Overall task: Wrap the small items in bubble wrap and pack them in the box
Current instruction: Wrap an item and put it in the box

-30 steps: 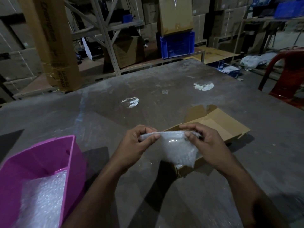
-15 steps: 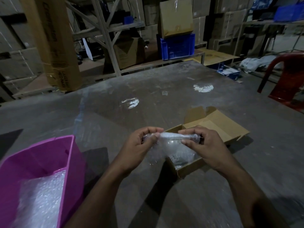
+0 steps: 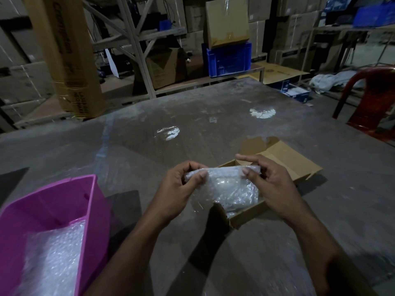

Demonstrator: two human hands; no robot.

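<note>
Left hand [image 3: 181, 186] and right hand [image 3: 271, 184] pinch the ends of a soft, light clear bubble-wrap roll [image 3: 224, 178] above the small brown cardboard box [image 3: 297, 165] at 1 o'clock; it probably crushes easily, so hold the ends.

dim storeroom: grey table [image 3: 213, 116], metal shelving [image 3: 136, 39], red chair [image 3: 372, 103].

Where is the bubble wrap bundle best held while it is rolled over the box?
By its two short ends, as the left hand and right hand do now: the bubble wrap bundle lies crosswise as a roll, loose sheet hanging below.
</note>
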